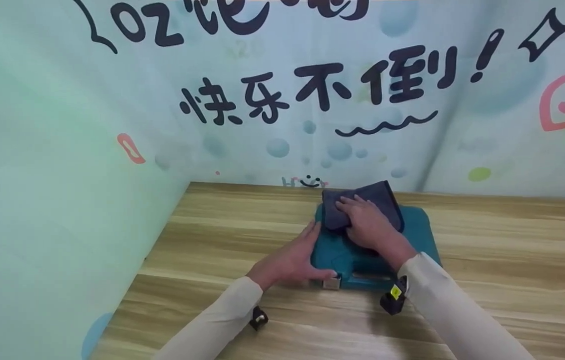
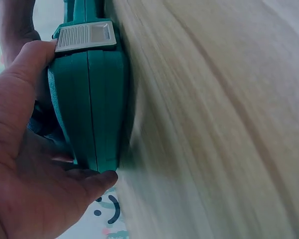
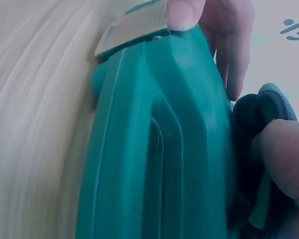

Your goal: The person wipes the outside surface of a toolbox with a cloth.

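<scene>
A teal hard plastic case point(image 1: 420, 235) lies flat on the wooden table, its handle and a light-coloured latch point(image 1: 332, 283) towards me. My left hand point(image 1: 290, 257) holds the case's left side; in the left wrist view its thumb point(image 2: 37, 55) touches the latch and its fingers reach round the far end. On the lid is a folded dark grey cloth point(image 1: 382, 200), which my right hand point(image 1: 370, 225) holds and presses down with spread fingers. The right wrist view shows the right thumb point(image 3: 286, 154) against the cloth's curled edge; its other fingers are hidden there.
The wood-grain table point(image 1: 222, 235) extends to both sides of the case. Behind it hangs a pale printed backdrop point(image 1: 262, 165) with dark lettering, meeting the table's back edge. A similar pale sheet point(image 1: 37, 200) stands along the left.
</scene>
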`<action>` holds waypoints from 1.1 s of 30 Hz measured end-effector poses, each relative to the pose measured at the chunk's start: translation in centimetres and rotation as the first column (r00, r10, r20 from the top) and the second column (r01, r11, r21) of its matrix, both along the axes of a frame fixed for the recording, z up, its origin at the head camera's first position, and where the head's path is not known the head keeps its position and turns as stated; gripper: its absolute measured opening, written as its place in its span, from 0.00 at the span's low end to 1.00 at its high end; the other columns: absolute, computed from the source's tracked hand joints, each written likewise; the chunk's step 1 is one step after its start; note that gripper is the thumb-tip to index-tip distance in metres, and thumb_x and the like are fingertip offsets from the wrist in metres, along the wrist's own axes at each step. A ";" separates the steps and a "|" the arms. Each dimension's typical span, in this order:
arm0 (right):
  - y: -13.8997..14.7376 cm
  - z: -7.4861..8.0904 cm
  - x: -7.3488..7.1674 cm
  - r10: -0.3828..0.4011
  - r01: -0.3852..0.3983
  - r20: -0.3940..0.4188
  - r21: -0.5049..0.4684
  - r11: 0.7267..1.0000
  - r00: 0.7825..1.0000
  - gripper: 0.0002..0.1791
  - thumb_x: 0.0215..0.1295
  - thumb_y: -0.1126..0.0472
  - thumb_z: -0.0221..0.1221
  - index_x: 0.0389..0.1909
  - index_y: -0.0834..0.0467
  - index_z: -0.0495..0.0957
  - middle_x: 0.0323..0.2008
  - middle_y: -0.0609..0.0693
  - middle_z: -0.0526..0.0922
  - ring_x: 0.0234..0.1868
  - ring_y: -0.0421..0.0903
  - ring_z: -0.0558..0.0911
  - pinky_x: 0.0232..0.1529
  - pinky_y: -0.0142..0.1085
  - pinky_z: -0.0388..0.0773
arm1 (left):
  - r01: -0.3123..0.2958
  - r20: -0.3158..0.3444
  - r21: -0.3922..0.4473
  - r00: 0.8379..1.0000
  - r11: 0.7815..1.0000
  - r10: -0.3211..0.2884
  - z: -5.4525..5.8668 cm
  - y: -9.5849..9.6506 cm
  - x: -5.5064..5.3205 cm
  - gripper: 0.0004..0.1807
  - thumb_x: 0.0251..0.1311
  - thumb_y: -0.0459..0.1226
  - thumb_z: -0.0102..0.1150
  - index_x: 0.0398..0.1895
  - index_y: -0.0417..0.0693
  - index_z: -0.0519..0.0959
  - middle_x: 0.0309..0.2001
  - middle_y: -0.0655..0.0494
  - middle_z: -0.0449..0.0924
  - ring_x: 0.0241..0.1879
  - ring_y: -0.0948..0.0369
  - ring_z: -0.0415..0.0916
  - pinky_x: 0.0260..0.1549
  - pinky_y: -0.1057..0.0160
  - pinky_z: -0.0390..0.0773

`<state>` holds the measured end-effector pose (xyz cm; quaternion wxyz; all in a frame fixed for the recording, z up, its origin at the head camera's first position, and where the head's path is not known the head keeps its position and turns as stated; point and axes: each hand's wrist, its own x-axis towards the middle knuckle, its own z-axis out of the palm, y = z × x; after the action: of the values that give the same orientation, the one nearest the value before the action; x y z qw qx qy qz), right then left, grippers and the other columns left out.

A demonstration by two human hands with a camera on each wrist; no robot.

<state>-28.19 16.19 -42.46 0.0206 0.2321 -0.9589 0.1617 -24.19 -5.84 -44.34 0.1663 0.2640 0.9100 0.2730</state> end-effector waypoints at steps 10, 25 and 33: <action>-0.8 -0.3 0.9 0.048 -0.047 0.014 -0.019 0.999 0.999 0.32 0.62 0.75 0.55 0.69 0.70 0.69 0.71 0.66 0.66 0.73 0.68 0.57 0.69 0.63 0.52 | 0.047 -0.022 0.098 0.999 0.994 -0.045 -0.9 -0.2 -0.4 0.69 0.55 0.66 0.67 0.82 0.46 0.32 0.82 0.50 0.35 0.77 0.60 0.43 0.70 0.59 0.53; -1.2 -0.8 3.7 0.158 -0.159 -0.031 -0.049 0.986 0.987 0.34 0.57 0.78 0.56 0.69 0.70 0.70 0.70 0.64 0.68 0.73 0.66 0.59 0.68 0.63 0.54 | 0.116 -0.037 0.136 0.993 0.984 -0.112 -0.7 -0.4 -0.6 0.68 0.56 0.65 0.67 0.82 0.50 0.30 0.81 0.52 0.35 0.76 0.61 0.45 0.70 0.59 0.53; -1.1 -0.7 3.9 0.182 -0.183 -0.023 -0.042 0.982 0.983 0.35 0.57 0.78 0.55 0.69 0.69 0.70 0.70 0.64 0.68 0.74 0.66 0.59 0.69 0.61 0.53 | 0.100 -0.022 0.120 0.995 0.988 -0.098 -0.8 -0.5 -0.6 0.66 0.56 0.66 0.66 0.83 0.51 0.33 0.81 0.53 0.38 0.76 0.62 0.44 0.70 0.59 0.52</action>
<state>-24.27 15.11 -43.16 0.0197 0.3200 -0.9296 0.1818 -24.77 -6.37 -45.19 0.1559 0.3205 0.8789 0.3170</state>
